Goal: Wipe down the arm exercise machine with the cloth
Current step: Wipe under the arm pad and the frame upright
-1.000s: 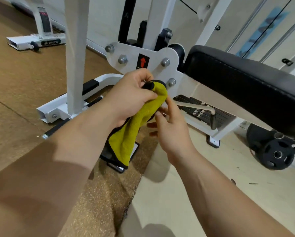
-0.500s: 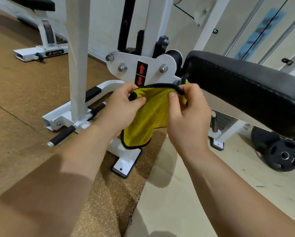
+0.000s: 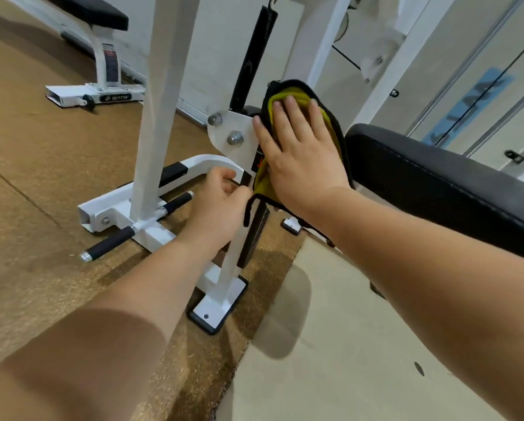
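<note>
Got one yellow cloth [image 3: 263,180] with black trim, and I'm pressing it flat against the white pivot plate [image 3: 242,147] of the arm exercise machine [image 3: 154,132] with my right hand [image 3: 300,153]. Fingers are straight and a bit spread, palm lying on the cloth. Two bolts [image 3: 235,137] are showing on the plate at about 9 o'clock from that hand. My left hand [image 3: 221,205] is sitting at 7 o'clock of the right one, fingers curled right beside the cloth's dangling bottom corner. Honestly can't tell if it's pinching the trim or holding nothing. One black pad [image 3: 436,189] is lying at 3 o'clock. Two black-gripped pegs [image 3: 109,243] are sticking out of the base at 8 o'clock, and one other padded bench [image 3: 103,13] is standing well off at 10 o'clock.
</note>
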